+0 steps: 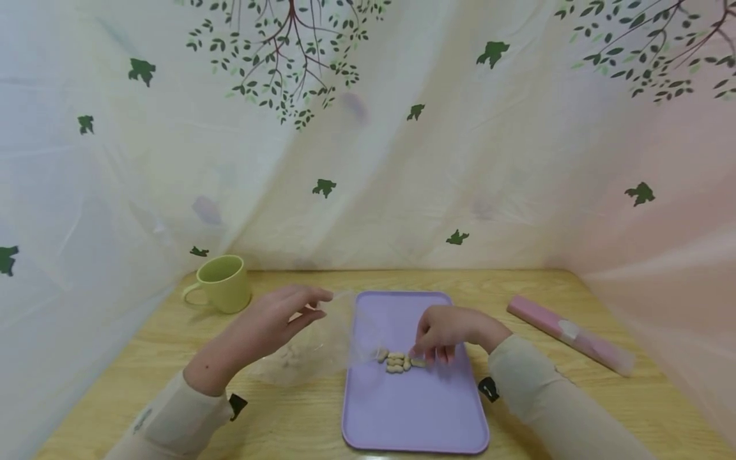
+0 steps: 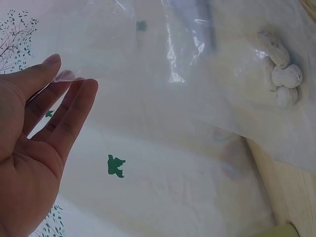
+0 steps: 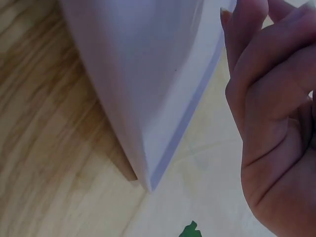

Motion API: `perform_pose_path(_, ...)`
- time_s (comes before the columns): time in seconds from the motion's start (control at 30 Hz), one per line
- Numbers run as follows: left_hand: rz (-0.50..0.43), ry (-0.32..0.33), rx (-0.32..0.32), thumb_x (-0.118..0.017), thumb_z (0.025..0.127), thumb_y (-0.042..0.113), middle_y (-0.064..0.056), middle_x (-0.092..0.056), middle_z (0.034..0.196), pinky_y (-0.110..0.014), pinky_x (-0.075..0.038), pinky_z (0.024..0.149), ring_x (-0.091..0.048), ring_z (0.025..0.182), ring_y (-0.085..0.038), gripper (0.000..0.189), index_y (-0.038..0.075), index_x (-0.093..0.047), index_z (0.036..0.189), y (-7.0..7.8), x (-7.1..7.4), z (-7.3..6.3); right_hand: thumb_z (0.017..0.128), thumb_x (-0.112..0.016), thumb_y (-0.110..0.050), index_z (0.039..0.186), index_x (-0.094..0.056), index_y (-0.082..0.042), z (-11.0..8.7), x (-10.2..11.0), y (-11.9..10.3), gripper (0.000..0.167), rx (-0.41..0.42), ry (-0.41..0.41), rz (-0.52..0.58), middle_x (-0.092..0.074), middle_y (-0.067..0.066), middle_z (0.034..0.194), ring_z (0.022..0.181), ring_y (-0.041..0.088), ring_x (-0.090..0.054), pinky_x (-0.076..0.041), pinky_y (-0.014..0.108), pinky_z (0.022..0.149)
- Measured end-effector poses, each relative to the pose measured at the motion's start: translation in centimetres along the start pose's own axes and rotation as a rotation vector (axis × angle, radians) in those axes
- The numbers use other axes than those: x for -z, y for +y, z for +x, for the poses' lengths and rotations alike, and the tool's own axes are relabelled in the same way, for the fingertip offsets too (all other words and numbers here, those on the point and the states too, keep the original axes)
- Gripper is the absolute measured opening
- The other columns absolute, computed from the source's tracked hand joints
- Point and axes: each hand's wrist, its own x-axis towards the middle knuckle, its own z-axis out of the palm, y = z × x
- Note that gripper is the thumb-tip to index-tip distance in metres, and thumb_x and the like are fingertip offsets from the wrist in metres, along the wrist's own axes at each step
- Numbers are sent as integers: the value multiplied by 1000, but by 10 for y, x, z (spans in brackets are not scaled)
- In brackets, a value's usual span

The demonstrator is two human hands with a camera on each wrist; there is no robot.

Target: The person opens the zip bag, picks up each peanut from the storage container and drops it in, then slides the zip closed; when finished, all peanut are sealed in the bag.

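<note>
Between thumb and fingertips, my left hand pinches the edge of a clear plastic bag, raised left of the tray. Several peanuts lie low inside the bag, seen through the film in the left wrist view. Over the lilac tray, my right hand has its fingers bent down, pinching a peanut at the right end of a small group. The fingertips partly cover it. Several other peanuts lie close together on the tray. In the right wrist view, the fingertips run out of frame.
A yellow-green mug stands at the back left of the wooden table. On the right lies a pink roll in clear wrapping. A pale curtain with leaf prints hangs behind and on both sides.
</note>
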Motion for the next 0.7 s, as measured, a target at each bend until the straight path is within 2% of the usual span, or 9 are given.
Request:
perform_pose_path(0.3, -16, 15, -14, -80, 95, 5, -6, -80, 115, -24, -68, 84, -80, 97, -15, 33, 7, -72, 127, 0, -4, -1, 90, -87, -25, 76, -74, -9, 9, -10, 5, 24, -46, -54, -17, -73, 0, 66, 45, 8, -56, -47, 17, 43)
perform_pose_path(0.5, -7, 10, -21, -81, 94, 5, -4, -79, 114, -21, -67, 84, -79, 95, -14, 34, 10, -72, 126, 1, -6, -3, 91, -87, -24, 75, -75, -11, 10, -16, 9, 24, -47, -73, -20, -73, 1, 65, 45, 8, -56, -48, 17, 44)
perform_pose_path(0.7, 12, 12, -10, -80, 96, 8, -1, -79, 115, -21, -66, 85, -80, 96, -14, 33, 12, -72, 127, 1, -4, -1, 93, -85, -26, 76, -77, -10, 9, -11, 9, 24, -26, -66, -10, -74, 3, 65, 45, 8, -58, -49, 17, 44)
